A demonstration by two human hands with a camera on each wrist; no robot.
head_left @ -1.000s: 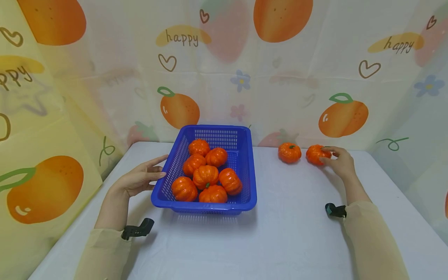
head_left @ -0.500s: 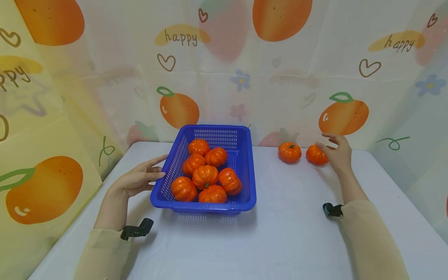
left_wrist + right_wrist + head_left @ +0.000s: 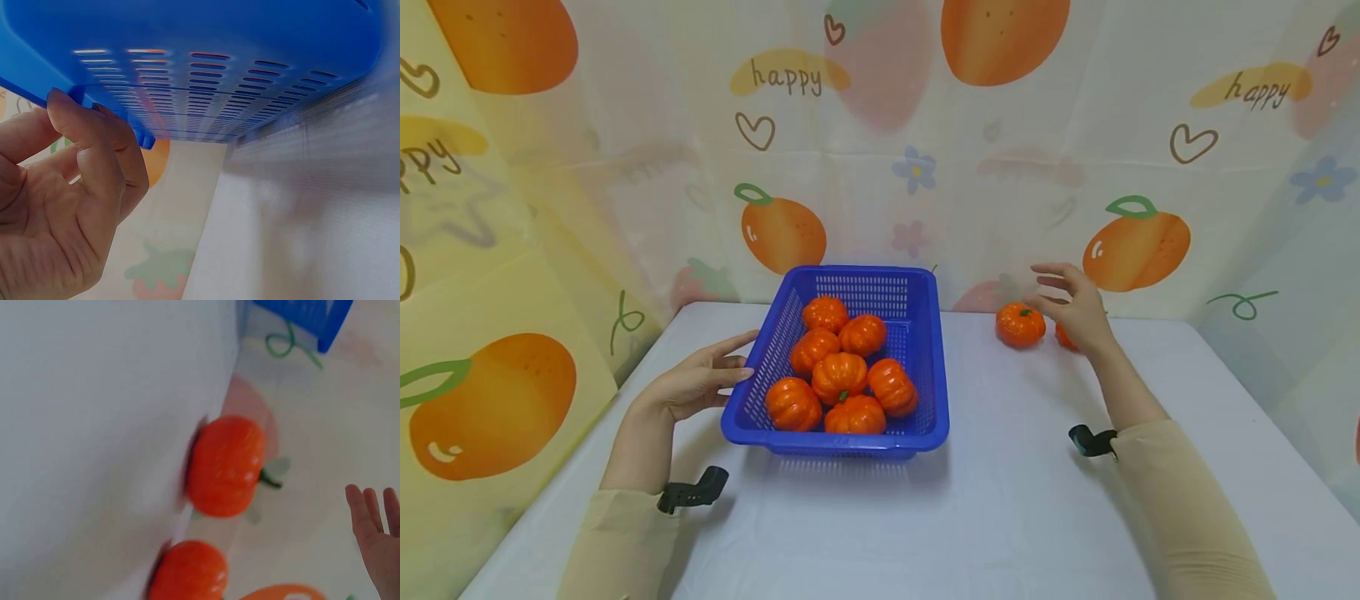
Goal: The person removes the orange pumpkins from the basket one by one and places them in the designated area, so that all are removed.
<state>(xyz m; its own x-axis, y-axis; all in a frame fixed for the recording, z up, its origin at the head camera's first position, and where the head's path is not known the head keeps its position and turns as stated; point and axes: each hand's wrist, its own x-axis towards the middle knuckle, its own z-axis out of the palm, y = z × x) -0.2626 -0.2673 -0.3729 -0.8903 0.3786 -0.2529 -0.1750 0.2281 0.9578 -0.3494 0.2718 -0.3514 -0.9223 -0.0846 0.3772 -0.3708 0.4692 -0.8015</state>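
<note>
A blue plastic basket (image 3: 928, 440) holds several small orange pumpkins (image 3: 841, 377). My left hand (image 3: 688, 385) holds the basket's left rim; in the left wrist view its bent fingers (image 3: 94, 134) sit at the rim, beside the slotted wall (image 3: 206, 78). My right hand (image 3: 1078, 312) hangs with spread fingers just above and right of a pumpkin (image 3: 1019, 326) on the table, nothing in its grasp. Another pumpkin (image 3: 1064, 337) is partly hidden behind that hand in the head view. In the right wrist view, the nearer pumpkin (image 3: 228, 467) shows its green stem, with the hand (image 3: 380, 550) off to the right.
A white cloth covers the table (image 3: 1000, 500). Behind it hangs a printed curtain (image 3: 880, 208) with fruit, hearts and flowers, close to the table's back edge. Another curtain (image 3: 512, 275) stands along the left side. Dark wrist cameras (image 3: 694, 490) are strapped at both sleeves.
My right hand has let go of the far-right pumpkin, risen, and moved left over toward the other loose pumpkin. The left hand and basket have stayed put.
</note>
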